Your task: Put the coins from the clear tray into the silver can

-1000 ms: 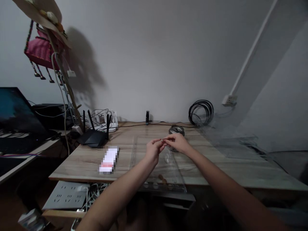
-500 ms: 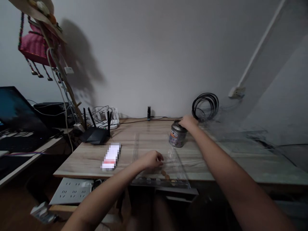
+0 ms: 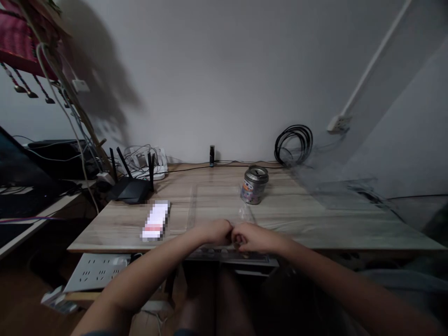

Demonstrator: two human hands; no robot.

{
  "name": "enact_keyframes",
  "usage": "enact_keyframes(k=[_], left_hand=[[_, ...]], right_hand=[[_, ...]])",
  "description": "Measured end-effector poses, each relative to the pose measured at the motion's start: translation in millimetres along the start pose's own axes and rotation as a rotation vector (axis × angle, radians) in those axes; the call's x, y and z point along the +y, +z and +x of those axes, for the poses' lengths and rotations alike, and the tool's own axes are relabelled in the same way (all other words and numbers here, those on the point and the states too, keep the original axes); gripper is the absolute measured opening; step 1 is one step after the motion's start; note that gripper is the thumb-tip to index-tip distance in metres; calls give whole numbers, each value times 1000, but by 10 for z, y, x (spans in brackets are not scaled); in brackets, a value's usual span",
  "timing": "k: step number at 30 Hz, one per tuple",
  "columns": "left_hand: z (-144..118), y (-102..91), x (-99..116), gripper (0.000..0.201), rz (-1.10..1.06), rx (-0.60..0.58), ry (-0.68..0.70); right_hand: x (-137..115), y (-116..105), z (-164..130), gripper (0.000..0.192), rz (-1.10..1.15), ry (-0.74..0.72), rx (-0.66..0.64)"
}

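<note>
Presently | my left hand (image 3: pixel 217 232) and right hand (image 3: pixel 252 237) met knuckle to knuckle, curled over the clear tray (image 3: pixel 224 254) at the desk's (image 3: pixel 308 224) near edge | contents untellable | can (image 3: pixel 254 185) upright beyond, within reach

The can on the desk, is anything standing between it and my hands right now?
Nothing visible does. The can stands upright beyond both hands, left hand and right hand, with only bare desk and a clear sheet between.

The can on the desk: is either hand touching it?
No. The can stands alone farther back on the desk, while the left hand and right hand meet near the front edge.
</note>
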State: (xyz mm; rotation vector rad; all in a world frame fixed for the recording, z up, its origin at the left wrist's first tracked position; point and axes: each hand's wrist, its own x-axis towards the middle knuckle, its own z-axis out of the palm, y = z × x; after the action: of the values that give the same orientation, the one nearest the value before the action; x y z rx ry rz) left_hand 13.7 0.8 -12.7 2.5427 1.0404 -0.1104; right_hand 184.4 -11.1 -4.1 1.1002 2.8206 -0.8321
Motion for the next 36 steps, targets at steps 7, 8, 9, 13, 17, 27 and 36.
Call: enact_keyframes(k=[7,8,9,13,17,27,36], left_hand=[[-132,20,-38,32,-69,141,0],[-135,13,-34,32,-74,135,27],[-131,6,-29,29,-72,117,50],[-80,-3,-11,20,-37,19,27],[-75,14,-28,16,-11,-13,-23],[-313,-78,31,25,-4,-65,-93],[-481,44,-17,27,36,136,-179]], right_hand=[[47,-57,48,13,28,-16,-111],[39,-75,19,18,17,-13,-109],[27,-95,-15,23,-4,-18,-106],[-22,-186,-124,26,-157,-30,-165],[-63,-241,-135,23,-253,38,-238],[17,-284,-39,13,-32,122,-227],[519,-1283,-65,29,108,316,585]])
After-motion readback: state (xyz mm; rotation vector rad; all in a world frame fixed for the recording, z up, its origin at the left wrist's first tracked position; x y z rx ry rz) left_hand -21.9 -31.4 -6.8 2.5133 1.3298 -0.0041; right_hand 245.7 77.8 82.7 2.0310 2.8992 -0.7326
